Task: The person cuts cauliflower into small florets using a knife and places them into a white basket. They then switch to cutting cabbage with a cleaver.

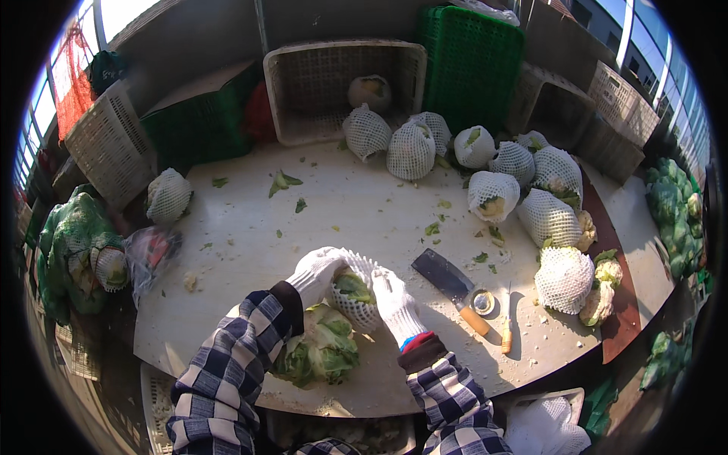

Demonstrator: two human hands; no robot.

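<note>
A cauliflower (354, 287) with green leaves, partly inside a white foam net sleeve (364, 314), stands near the table's front middle. My left hand (319, 274), in a white knitted glove, holds the net at its left and upper side. Gloved too, my right hand (393, 296) pinches the net's rim on the right. A leafy, unwrapped cauliflower (321, 347) lies just in front of the netted one, below my left hand. To the right of my right hand lie a cleaver (446, 277) with a wooden handle, a small round metal-rimmed object (483, 302) and a thin knife (507, 330).
Several netted cauliflowers (410, 151) line the table's back and right; another (169, 195) sits at the left. Behind are a tipped white crate (346, 44) and a green crate (475, 68). Leaf scraps (283, 183) dot the white tabletop (239, 239). White nets (546, 426) fill a container at the lower right.
</note>
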